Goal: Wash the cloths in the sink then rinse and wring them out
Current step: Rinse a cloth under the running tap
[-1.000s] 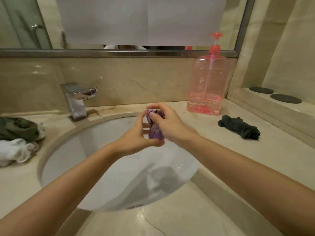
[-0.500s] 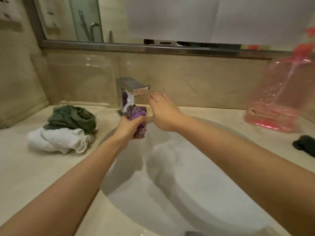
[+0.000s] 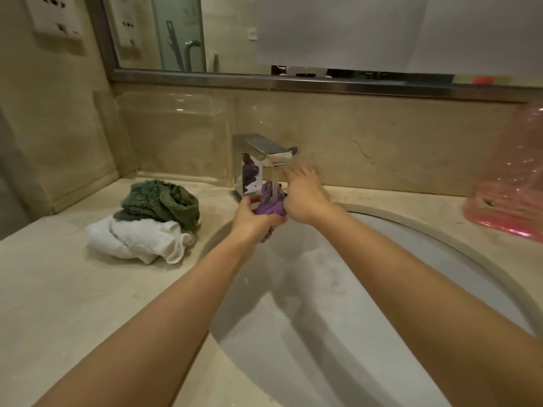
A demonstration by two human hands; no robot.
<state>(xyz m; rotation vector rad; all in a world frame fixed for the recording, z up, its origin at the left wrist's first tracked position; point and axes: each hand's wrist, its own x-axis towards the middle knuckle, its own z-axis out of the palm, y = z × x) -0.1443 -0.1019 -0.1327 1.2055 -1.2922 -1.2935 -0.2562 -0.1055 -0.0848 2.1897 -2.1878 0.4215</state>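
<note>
**A:** Purple cloth right under the tap, bunched up, water running down onto it over the back edge of the sink.

**B:** Who's got it?

**A:** Left hand, fingers curled round the bundle, gripping it from below and the left side. A tail of cloth hangs out beneath the fist.

**B:** And the right hand?

**A:** Just beside the cloth on its right, fingers straight and spread, pointing up toward the spout. The fingertips are blurred, so I can't tell whether the palm touches the cloth or merely sits against it. It grips nothing.

**B:** Anything else waiting?

**A:** On the bench, left of the sink, two more: a green cloth heaped on top of a white cloth, the pair touching, well apart from the hands.

**B:** Far right?

**A:** A pink bottle stands on the bench, cut off by the frame edge, a little pink liquid in its bottom.

**B:** Up top?

**A:** A mirror with a metal frame runs along the wall above the tap, and the tap's shiny side reflects the purple.
</note>
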